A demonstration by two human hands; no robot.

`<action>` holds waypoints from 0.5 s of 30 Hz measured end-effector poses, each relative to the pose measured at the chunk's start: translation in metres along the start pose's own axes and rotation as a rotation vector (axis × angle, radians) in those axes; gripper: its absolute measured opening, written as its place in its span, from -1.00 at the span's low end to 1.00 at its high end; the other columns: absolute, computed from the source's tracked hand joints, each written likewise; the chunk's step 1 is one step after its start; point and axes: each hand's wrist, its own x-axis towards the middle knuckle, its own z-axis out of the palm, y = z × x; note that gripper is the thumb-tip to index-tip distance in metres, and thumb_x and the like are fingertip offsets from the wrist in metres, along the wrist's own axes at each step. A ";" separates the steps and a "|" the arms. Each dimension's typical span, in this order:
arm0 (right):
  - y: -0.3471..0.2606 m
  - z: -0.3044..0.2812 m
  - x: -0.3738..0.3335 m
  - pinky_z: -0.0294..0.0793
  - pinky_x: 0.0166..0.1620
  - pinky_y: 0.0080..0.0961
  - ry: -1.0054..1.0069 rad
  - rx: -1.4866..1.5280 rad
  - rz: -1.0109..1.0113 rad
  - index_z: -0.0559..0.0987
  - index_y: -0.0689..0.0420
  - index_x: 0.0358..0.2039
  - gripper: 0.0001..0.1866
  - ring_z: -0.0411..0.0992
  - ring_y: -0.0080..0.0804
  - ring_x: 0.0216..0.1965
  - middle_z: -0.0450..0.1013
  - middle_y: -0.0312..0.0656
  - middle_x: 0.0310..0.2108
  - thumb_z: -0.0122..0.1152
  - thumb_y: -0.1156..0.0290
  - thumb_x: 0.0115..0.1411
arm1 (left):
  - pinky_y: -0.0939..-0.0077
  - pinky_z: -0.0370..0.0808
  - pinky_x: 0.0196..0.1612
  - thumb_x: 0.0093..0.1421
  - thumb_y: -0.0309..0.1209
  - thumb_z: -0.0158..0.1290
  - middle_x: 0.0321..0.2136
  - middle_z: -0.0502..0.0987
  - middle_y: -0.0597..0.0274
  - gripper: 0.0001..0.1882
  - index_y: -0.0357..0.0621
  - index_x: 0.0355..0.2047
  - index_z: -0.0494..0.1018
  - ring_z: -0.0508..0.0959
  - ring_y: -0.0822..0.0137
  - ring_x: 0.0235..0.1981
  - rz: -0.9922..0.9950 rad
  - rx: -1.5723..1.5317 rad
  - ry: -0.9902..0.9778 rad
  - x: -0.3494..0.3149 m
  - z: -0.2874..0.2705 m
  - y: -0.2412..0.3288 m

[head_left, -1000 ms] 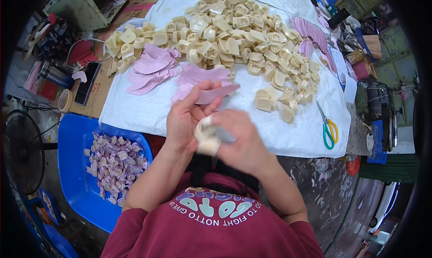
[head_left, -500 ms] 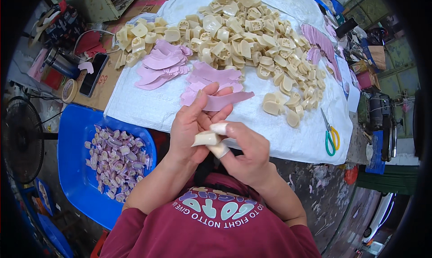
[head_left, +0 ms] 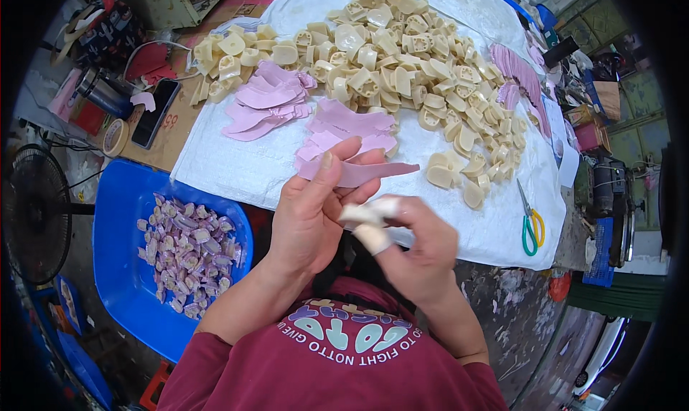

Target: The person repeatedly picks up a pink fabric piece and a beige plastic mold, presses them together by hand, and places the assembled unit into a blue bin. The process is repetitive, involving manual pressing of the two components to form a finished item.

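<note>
Fingers of my left hand [head_left: 305, 228] pinch the pink strip [head_left: 377, 172] against the thumb, its tip jutting right, near the pink pile [head_left: 352, 117] on the cloth [head_left: 491, 232]; my right hand [head_left: 423, 246], thumb and forefinger in pale covers [head_left: 372, 239], grips a cream block [head_left: 353, 214] just below the strip, too blurred to tell whether it touches my left fingers. I'd keep the strip flat, the pinch light against creasing; the block, I reckon, wants steadying by its sides

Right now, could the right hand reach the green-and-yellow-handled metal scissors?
Likely yes: only white cloth shows between the right hand and the scissors, though that hand seems to pinch a small cream piece.
</note>
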 end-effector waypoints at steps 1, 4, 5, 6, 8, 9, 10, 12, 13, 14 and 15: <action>-0.001 -0.005 0.001 0.57 -0.29 -0.46 0.084 -0.051 -0.018 0.49 0.26 -0.26 -0.70 0.57 -0.20 -0.35 0.53 -0.05 -0.32 0.35 0.60 -0.04 | 0.33 0.45 0.11 0.35 -0.17 -0.12 0.05 0.39 -0.21 -0.51 -0.27 0.14 0.24 0.49 0.12 0.04 0.016 0.012 0.001 -0.002 0.000 0.001; 0.014 -0.007 0.008 0.57 -0.26 -0.43 0.269 -0.080 -0.356 0.44 0.27 -0.28 -0.70 0.56 -0.08 -0.31 0.52 0.01 -0.27 0.32 0.62 -0.04 | 0.30 0.42 0.11 0.35 -0.17 -0.12 0.03 0.42 -0.19 -0.53 -0.26 0.11 0.28 0.48 0.12 0.05 0.033 0.038 -0.052 -0.005 0.001 0.003; 0.008 -0.012 0.011 0.57 -0.22 -0.36 0.129 -0.194 -0.322 0.40 0.27 -0.30 -0.68 0.54 -0.01 -0.27 0.52 0.05 -0.25 0.30 0.65 -0.08 | 0.31 0.43 0.11 0.35 -0.18 -0.12 0.03 0.43 -0.18 -0.53 -0.26 0.12 0.28 0.48 0.13 0.06 0.035 0.044 -0.069 -0.006 0.001 0.003; 0.009 -0.012 0.012 0.56 -0.21 -0.35 0.111 -0.204 -0.359 0.41 0.27 -0.30 -0.67 0.54 -0.01 -0.25 0.52 0.05 -0.24 0.31 0.65 -0.09 | 0.32 0.43 0.11 0.35 -0.18 -0.12 0.03 0.43 -0.18 -0.53 -0.27 0.12 0.29 0.47 0.14 0.06 0.037 0.049 -0.086 -0.008 0.001 0.003; 0.013 -0.011 0.014 0.55 -0.18 -0.31 0.077 -0.223 -0.433 0.41 0.27 -0.30 -0.65 0.53 -0.02 -0.23 0.52 0.04 -0.23 0.32 0.66 -0.13 | 0.33 0.43 0.10 0.35 -0.20 -0.12 0.02 0.44 -0.16 -0.54 -0.28 0.12 0.29 0.48 0.16 0.05 0.026 0.060 -0.108 -0.010 0.000 0.002; 0.013 -0.010 0.014 0.55 -0.18 -0.30 0.084 -0.224 -0.430 0.41 0.26 -0.30 -0.65 0.52 -0.03 -0.23 0.52 0.04 -0.23 0.32 0.66 -0.13 | 0.34 0.43 0.10 0.35 -0.21 -0.11 0.02 0.45 -0.16 -0.54 -0.28 0.12 0.29 0.49 0.17 0.05 0.020 0.067 -0.119 -0.011 0.000 0.003; 0.012 -0.010 0.014 0.54 -0.17 -0.30 0.091 -0.225 -0.427 0.41 0.26 -0.31 -0.65 0.52 -0.03 -0.23 0.52 0.04 -0.23 0.31 0.66 -0.14 | 0.34 0.44 0.09 0.35 -0.21 -0.11 0.02 0.45 -0.15 -0.54 -0.29 0.12 0.29 0.49 0.18 0.04 0.022 0.074 -0.126 -0.011 0.000 0.003; 0.012 -0.010 0.014 0.54 -0.17 -0.29 0.100 -0.227 -0.432 0.42 0.26 -0.31 -0.65 0.52 -0.04 -0.23 0.52 0.03 -0.24 0.31 0.67 -0.15 | 0.35 0.44 0.08 0.35 -0.22 -0.12 0.01 0.46 -0.14 -0.54 -0.30 0.12 0.29 0.50 0.20 0.03 0.027 0.083 -0.147 -0.011 0.001 0.004; 0.012 -0.010 0.014 0.54 -0.18 -0.30 0.100 -0.225 -0.438 0.42 0.26 -0.31 -0.65 0.52 -0.04 -0.23 0.53 0.03 -0.24 0.31 0.67 -0.16 | 0.36 0.44 0.08 0.35 -0.23 -0.11 0.01 0.46 -0.14 -0.54 -0.30 0.12 0.29 0.50 0.21 0.03 0.028 0.088 -0.153 -0.010 0.001 0.005; 0.013 -0.011 0.014 0.54 -0.18 -0.30 0.100 -0.222 -0.444 0.43 0.26 -0.31 -0.65 0.52 -0.04 -0.24 0.53 0.02 -0.24 0.31 0.67 -0.16 | 0.36 0.44 0.08 0.35 -0.23 -0.11 0.01 0.46 -0.15 -0.54 -0.31 0.12 0.29 0.51 0.21 0.02 0.028 0.093 -0.159 -0.010 0.000 0.005; 0.012 -0.012 0.013 0.54 -0.19 -0.30 0.099 -0.228 -0.434 0.43 0.26 -0.32 -0.65 0.52 -0.04 -0.24 0.53 0.02 -0.24 0.31 0.67 -0.16 | 0.37 0.44 0.08 0.35 -0.23 -0.11 0.01 0.46 -0.15 -0.54 -0.31 0.12 0.29 0.51 0.21 0.02 0.028 0.099 -0.165 -0.010 0.000 0.005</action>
